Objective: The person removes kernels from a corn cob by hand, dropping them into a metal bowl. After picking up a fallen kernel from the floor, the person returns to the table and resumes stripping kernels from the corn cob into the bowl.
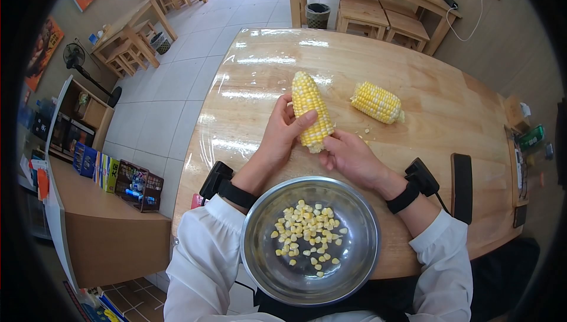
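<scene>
One long cob (311, 105): up above the table (236, 127), narrow tip pointing away from the person, cut end towards the metal bowl (361, 227).
Left hand (284, 128): wrapped round the cob's side, thumb laid across the yellow rows, fingers curving in behind it.
Right hand (353, 155): in at the lower end, fingers curled, thumb and fingertips gathered close against the cob's edge; whether a kernel is pinched there, I cannot tell.
Metal bowl: right in front of the person, nearer than both hands, wide open and shining.
Loose kernels (307, 223): yellow and pale, scattered across the bowl's bottom, crowded thickest towards its far side.
Short cob (377, 102): lying on its side on the table, to the right of the long cob and well apart from it.
Small bits (367, 131): on the wood, between the short cob and the right hand.
Wrists: a black strap (237, 194) round the left, another black band (404, 198) round the right, each carrying a dark device.
</scene>
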Motion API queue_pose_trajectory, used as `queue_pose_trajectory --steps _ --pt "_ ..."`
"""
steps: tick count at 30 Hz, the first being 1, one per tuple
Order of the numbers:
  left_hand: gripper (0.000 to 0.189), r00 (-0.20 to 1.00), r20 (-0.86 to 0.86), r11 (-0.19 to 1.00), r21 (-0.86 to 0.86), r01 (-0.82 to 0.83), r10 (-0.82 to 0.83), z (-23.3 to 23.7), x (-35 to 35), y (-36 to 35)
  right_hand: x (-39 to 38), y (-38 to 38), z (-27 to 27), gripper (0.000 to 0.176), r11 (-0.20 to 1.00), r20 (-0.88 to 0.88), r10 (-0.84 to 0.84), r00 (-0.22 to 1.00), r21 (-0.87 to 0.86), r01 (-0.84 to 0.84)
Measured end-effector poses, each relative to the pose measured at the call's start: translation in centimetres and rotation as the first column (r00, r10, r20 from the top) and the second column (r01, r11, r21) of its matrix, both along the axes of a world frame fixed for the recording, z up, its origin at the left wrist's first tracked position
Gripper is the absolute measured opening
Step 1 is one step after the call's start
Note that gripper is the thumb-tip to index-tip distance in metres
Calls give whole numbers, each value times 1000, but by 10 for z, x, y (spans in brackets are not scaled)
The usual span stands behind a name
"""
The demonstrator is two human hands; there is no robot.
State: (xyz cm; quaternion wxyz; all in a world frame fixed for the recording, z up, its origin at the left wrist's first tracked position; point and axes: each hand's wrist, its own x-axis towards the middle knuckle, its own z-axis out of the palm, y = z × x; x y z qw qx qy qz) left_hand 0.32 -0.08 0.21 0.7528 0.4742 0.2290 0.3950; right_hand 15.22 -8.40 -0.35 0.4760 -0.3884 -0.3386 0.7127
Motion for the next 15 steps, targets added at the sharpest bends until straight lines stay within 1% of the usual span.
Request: queue_pose_trajectory --steps 2,3,5,8,12,14,15 --pt "50 1000 0 1000 7 -13 13 0 0 0 0 -2 0 22 998 44 -3 999 66 0" --pt "50 1000 0 1000 6 -14 14 0 -1 0 -1 -2 -1 22 998 44 -3 999 66 0" --pt "54 995 -94 999 39 21 -17 0 -3 1 -2 -3 -2 22 995 22 -17 1000 96 14" --pt "51 999 -49 999 52 -8 10 0 0 0 0 -2 -3 22 994 46 -2 999 107 -3" --pt "49 998 -57 1000 24 14 -13 0 -1 1 1 1 -1 22 999 27 27 999 43 -28" --pt "46 1000 -25 999 36 -9 10 -2 0 1 0 -1 1 23 999 -178 10 984 51 -1" --pt "46 1000 -24 999 37 -9 10 -2 0 1 0 0 0 23 999 -178 10 984 52 -1"
